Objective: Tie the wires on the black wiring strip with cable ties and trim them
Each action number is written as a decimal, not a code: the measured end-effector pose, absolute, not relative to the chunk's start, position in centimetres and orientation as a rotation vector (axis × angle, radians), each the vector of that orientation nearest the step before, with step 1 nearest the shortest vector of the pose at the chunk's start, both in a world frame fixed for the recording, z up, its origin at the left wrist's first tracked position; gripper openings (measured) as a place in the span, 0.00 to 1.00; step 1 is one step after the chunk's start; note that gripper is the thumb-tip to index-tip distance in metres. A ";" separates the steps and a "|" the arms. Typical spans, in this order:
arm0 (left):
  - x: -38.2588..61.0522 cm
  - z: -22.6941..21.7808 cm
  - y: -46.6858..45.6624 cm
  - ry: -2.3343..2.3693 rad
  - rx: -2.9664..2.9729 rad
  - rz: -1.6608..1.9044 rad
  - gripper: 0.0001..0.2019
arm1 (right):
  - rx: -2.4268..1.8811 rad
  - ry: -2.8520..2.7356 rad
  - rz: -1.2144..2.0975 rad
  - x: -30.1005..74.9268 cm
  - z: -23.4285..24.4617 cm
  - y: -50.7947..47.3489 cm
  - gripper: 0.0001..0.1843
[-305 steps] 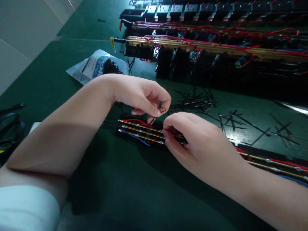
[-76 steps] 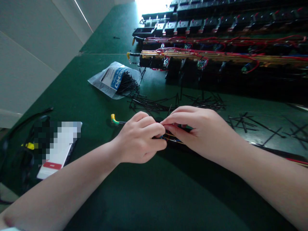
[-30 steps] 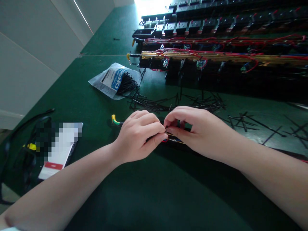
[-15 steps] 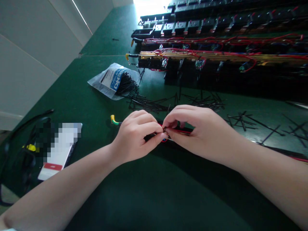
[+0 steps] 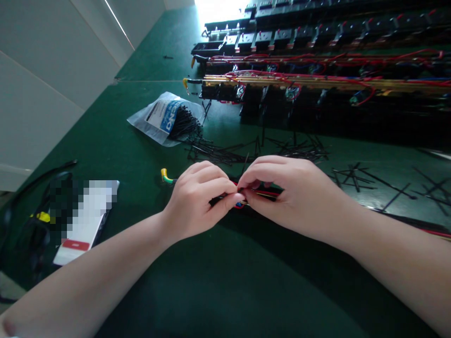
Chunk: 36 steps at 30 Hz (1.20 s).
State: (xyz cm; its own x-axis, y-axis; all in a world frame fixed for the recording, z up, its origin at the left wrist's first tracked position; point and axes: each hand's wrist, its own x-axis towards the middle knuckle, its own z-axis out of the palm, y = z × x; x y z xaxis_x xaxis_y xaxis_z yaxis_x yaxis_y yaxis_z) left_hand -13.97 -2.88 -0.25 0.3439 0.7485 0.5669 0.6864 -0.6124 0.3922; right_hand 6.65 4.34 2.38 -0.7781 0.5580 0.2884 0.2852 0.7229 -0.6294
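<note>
My left hand (image 5: pixel 199 199) and my right hand (image 5: pixel 296 190) meet fingertip to fingertip over a long dark bar (image 5: pixel 401 219) with red wires, lying across the green table. Both are closed in a pinch. A thin black cable tie (image 5: pixel 245 162) sticks up between the fingertips; its head and whatever it loops round are hidden. Under my right palm, red wire (image 5: pixel 269 192) and brass-coloured strips show. A yellow-and-green lead end (image 5: pixel 164 175) pokes out to the left of my left hand.
Loose black cable ties (image 5: pixel 218 152) lie scattered beyond my hands, spilling from a clear plastic bag (image 5: pixel 143 118). Several wired black bars (image 5: pixel 317 82) stand in rows at the back. A partly blurred white-and-red item (image 5: pixel 75 245) and black cables (image 5: pixel 35 183) lie at left.
Both hands stay pinched at the same spot, with only slight finger movement. My right hand sits a touch lower. The whole view has shifted very slightly.
</note>
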 end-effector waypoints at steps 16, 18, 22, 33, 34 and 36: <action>-14.2 -0.6 -2.8 1.310 2.580 1.144 0.07 | -0.571 -2.433 0.843 6.6 2.2 4.5 0.07; -14.2 -0.6 -2.9 1.311 2.577 1.147 0.07 | -0.581 -2.433 0.832 6.6 2.2 4.4 0.07; -14.2 -0.7 -2.9 1.324 2.579 1.153 0.08 | -0.567 -2.429 0.819 6.6 2.2 4.4 0.06; -14.1 -0.6 -2.9 1.364 2.601 1.141 0.06 | -0.547 -2.429 0.787 6.8 2.3 4.4 0.04; -14.1 -0.6 -3.0 1.369 2.600 1.139 0.06 | -0.533 -2.436 0.765 6.8 2.3 4.3 0.04; -14.0 -0.5 -3.1 1.384 2.593 1.141 0.06 | -0.508 -2.451 0.714 6.8 2.3 4.3 0.06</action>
State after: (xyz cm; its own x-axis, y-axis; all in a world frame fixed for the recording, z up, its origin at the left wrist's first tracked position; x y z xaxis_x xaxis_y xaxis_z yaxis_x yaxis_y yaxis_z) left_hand -14.02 -3.06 -0.52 0.3526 0.7179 0.6002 0.7263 -0.6144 0.3083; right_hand 6.80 4.25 2.28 -0.7877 0.4822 0.3834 0.2007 0.7893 -0.5804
